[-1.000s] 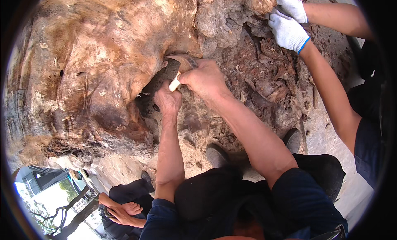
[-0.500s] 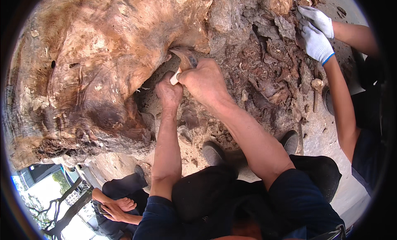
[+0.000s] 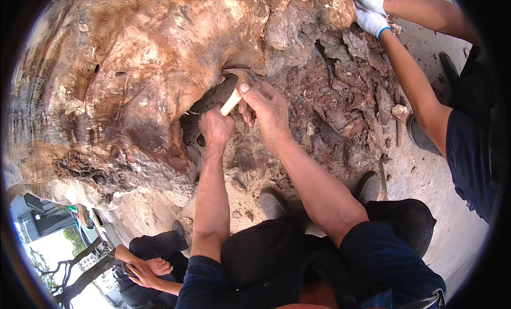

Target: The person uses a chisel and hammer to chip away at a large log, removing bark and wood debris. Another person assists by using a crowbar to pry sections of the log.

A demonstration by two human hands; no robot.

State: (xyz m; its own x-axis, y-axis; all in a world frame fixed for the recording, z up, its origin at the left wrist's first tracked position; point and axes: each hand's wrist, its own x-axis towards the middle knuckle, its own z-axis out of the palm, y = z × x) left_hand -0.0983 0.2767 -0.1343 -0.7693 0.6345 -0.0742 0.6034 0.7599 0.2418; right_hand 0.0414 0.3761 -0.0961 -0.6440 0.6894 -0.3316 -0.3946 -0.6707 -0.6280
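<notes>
My left hand [image 3: 216, 129] is closed around the lower end of the pale handle [image 3: 231, 103] of a hand tool with a hooked, brownish head [image 3: 240, 75]. My right hand [image 3: 270, 113] is loosely curled at the top of that handle, its thumb lying by the head and its other fingers partly bent. The head's tip meets the lower edge of a huge, gnarled wooden trunk [image 3: 143, 64], over a dark hollow. Beneath both hands lie wood dust and rough brown bark pieces [image 3: 340, 101].
At the upper right, a co-worker's white-gloved hands [image 3: 371, 13] touch the wood. A tool with a slim handle [image 3: 398, 133] lies on the concrete floor [image 3: 420, 176]. Another person's crossed hands [image 3: 149, 270] appear at lower left. My shoes [image 3: 273, 203] stand just before the debris.
My right hand has loosened, its thumb lifting and its fingers parting, so more of the pale handle shows. The gloved hands have shifted up and left along the wood. My view has turned slightly.
</notes>
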